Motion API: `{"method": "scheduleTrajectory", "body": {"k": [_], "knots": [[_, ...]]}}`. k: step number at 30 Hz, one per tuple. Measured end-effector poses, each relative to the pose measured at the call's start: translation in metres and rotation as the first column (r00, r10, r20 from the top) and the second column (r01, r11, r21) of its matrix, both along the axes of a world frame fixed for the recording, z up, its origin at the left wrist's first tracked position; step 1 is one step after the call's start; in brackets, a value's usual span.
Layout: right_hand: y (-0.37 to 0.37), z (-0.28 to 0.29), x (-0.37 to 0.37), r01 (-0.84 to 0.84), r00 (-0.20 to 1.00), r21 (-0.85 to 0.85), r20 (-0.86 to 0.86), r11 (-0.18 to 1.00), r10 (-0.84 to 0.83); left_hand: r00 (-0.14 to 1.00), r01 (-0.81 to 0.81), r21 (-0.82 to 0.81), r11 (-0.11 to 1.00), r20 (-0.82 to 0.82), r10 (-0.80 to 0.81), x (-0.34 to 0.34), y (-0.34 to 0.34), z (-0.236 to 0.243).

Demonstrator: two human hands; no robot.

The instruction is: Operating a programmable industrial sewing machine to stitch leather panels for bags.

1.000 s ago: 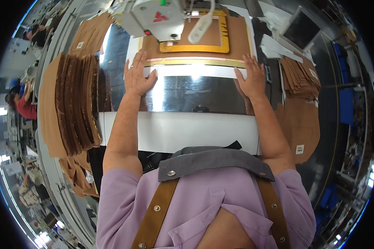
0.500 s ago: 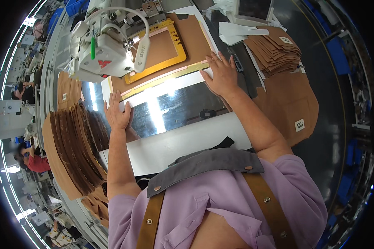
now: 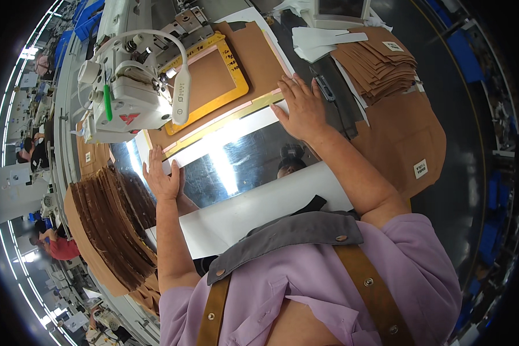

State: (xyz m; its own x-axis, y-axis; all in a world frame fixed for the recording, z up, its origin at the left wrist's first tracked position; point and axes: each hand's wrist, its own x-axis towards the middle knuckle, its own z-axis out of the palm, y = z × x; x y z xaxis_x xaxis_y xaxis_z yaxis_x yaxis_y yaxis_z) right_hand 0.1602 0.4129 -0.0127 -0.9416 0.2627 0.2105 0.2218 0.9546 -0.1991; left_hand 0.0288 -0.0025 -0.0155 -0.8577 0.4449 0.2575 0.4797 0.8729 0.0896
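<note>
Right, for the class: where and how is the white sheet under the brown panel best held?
Probably by its two near corners, one hand on each, coming from the person's side. The white sheet is wide and flat, and its near edge shows clear of the machine head, which hides the far left part. The left hand and right hand rest near those corners.

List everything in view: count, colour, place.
sewing machine: one, white, upper left
frame: one, yellow, by the machine
panel: one, brown, under frame
metal plate: one, silver, between forearms
left stack: one, brown, left side
right stack: one, brown, upper right
sheets: several, white, upper right
monitor: one, grey, top
co-worker: at least one, red, left background
apron: one, grey, lower middle
left hand: one, bare, at panel's left
right hand: one, bare, at panel's right
</note>
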Motion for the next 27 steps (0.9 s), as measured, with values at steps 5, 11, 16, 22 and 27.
{"method": "scheduleTrajectory", "body": {"k": [5, 11, 16, 22, 27], "knots": [[0.001, -0.002, 0.002, -0.006, 1.000, -0.008, -0.012, 1.000, 0.006, 1.000, 0.023, -0.002, 1.000, 0.001, -0.023, -0.001, 0.001, -0.002], [0.001, -0.007, 0.002, -0.001, 0.995, -0.032, -0.097, 0.999, -0.002, 0.999, 0.047, 0.001, 0.999, -0.021, -0.047, -0.004, -0.003, -0.009], [0.002, -0.008, 0.001, 0.012, 0.997, -0.016, -0.082, 1.000, -0.013, 0.999, 0.036, 0.012, 0.999, -0.022, -0.035, -0.006, -0.005, -0.011], [0.010, 0.007, 0.013, -0.066, 0.925, -0.011, -0.375, 0.998, 0.057, 0.997, -0.051, 0.048, 0.998, -0.060, 0.054, -0.004, -0.008, -0.014], [0.117, 0.068, 0.032, 0.238, 0.744, 0.069, -0.654, 0.969, -0.136, 0.994, -0.107, 0.092, 0.990, -0.026, 0.110, -0.005, -0.002, -0.009]]}}
